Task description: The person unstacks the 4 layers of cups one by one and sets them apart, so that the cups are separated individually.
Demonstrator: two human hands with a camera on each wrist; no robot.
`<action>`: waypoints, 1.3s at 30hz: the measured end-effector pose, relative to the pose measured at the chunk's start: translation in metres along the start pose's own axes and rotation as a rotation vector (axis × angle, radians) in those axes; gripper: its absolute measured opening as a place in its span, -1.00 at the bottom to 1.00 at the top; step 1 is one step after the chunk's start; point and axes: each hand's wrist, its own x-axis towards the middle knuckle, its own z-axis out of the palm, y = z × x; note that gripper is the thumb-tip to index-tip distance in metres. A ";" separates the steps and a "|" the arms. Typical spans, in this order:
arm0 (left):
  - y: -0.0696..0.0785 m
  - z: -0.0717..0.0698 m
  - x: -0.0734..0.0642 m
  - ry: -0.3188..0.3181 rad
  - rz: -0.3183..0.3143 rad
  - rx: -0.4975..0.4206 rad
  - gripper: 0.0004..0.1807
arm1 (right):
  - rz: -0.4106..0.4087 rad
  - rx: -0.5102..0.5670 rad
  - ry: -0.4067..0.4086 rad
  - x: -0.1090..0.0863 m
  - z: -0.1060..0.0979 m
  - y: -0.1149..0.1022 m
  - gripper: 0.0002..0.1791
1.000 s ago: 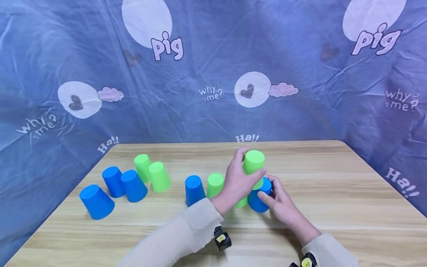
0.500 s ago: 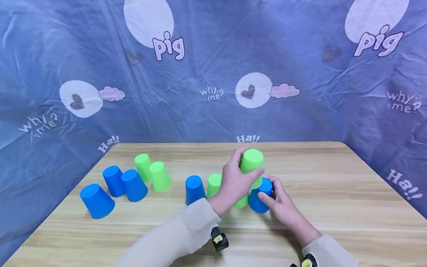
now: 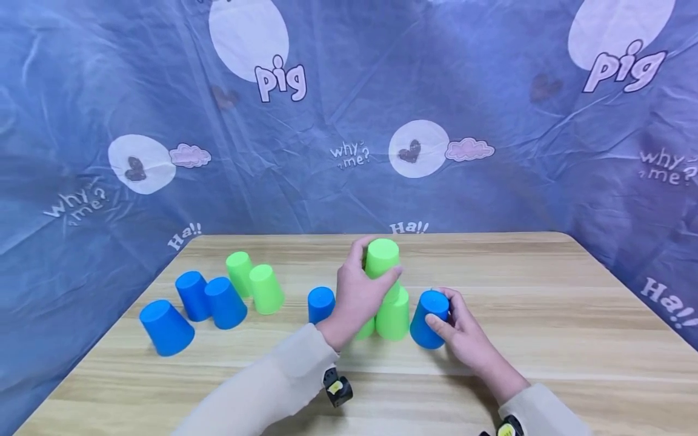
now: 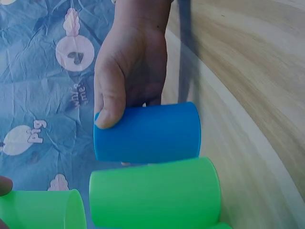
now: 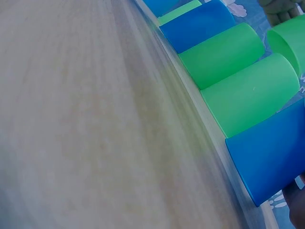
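Note:
My left hand [image 3: 360, 293] holds an upside-down green cup [image 3: 382, 259] between thumb and fingers. In the right wrist view that held cup [image 5: 289, 40] hangs just over the tops of two standing green cups, with a narrow gap. One of these, the right green cup [image 3: 394, 320], shows well; the left green cup [image 3: 366, 330] is mostly behind my left hand. My right hand [image 3: 465, 336] grips a blue cup [image 3: 425, 324] that stands mouth-down at the right end of the row. At the row's left end stands another blue cup [image 3: 320, 304], partly covered by the left hand.
On the table's left side stand several more upturned cups: a front blue cup [image 3: 168, 330], two blue cups behind it, and two green ones, the nearer green cup [image 3: 266, 290] among them. A patterned blue cloth [image 3: 305, 200] hangs behind the wooden table [image 3: 518, 290].
My left hand has carried the green cup leftward, from above the right-hand blue cup to above the green pair. The right hand keeps its grip on the blue cup, which now stands slightly apart.

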 end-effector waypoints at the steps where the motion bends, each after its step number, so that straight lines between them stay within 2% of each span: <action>1: 0.000 -0.002 0.000 0.014 0.004 0.000 -0.44 | 0.003 -0.003 0.000 0.000 0.000 0.000 -0.45; 14: -0.010 -0.037 -0.007 0.204 0.079 -0.006 -0.46 | -0.014 -0.021 0.007 0.000 0.000 0.001 -0.46; 20: -0.008 -0.057 -0.013 0.279 0.113 0.003 -0.45 | -0.027 -0.015 0.008 0.000 0.002 0.003 -0.48; 23: -0.008 -0.070 -0.015 0.292 0.091 0.008 -0.44 | -0.021 -0.011 0.011 -0.001 0.001 0.002 -0.48; 30: -0.004 -0.105 -0.027 0.352 -0.039 0.015 -0.42 | 0.009 -0.014 0.005 -0.002 -0.001 0.001 -0.44; 35: -0.006 -0.125 -0.036 0.399 -0.062 0.094 -0.42 | 0.004 -0.014 0.013 -0.002 0.000 0.001 -0.45; 39: -0.009 -0.136 -0.041 0.432 -0.073 0.113 -0.42 | -0.001 -0.006 0.013 -0.001 0.001 0.002 -0.46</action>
